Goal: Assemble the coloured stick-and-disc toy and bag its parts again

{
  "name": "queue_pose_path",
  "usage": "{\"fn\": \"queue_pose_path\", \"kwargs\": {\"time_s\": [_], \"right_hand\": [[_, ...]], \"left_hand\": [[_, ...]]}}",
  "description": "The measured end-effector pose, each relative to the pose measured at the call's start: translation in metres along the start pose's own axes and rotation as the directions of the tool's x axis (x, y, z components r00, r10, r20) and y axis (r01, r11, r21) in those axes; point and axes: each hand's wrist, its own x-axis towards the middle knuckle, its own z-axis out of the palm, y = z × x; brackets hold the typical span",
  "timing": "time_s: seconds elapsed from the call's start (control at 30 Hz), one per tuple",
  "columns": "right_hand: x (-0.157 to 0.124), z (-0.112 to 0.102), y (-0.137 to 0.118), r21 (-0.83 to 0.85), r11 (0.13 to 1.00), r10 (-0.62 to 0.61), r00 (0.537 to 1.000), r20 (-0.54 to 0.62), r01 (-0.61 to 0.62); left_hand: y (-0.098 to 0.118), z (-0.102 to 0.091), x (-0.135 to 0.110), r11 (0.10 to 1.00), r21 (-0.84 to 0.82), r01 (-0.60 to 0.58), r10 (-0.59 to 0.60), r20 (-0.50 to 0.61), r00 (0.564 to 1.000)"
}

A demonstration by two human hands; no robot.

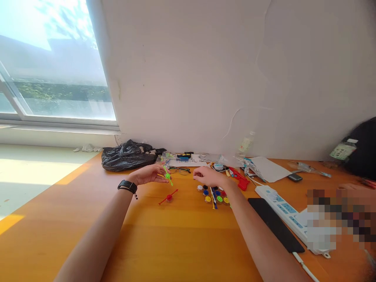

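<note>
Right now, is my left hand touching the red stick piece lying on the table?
Apart. The head view shows bare orange table between the left hand, which pinches a green stick piece, and the red stick piece.

- Green spinner (168, 176): one.
- Red spinner (169, 197): one.
- Caps (208, 199): about nine.
- Bottles (343, 149): two.
- Phones (274, 224): two.
- Bag (128, 156): one.
- Glasses (179, 170): one.
- Power strip (282, 206): one.
</note>
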Motion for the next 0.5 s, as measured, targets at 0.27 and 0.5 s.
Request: {"fn": "queue_pose_path", "kwargs": {"time_s": [0.27, 0.5], "right_hand": [[-0.006, -0.01, 0.035, -0.171, 0.939, 0.32, 0.939, 0.128, -0.297], [-0.006, -0.006, 0.039, -0.23, 0.897, 0.418, 0.894, 0.16, -0.378]], "left_hand": [[0.001, 0.011, -0.004, 0.923, 0.375, 0.084, -0.054, -0.092, 0.994], [0.007, 0.016, -0.001, 0.766, 0.606, 0.215, -0.225, -0.061, 0.972]]}}
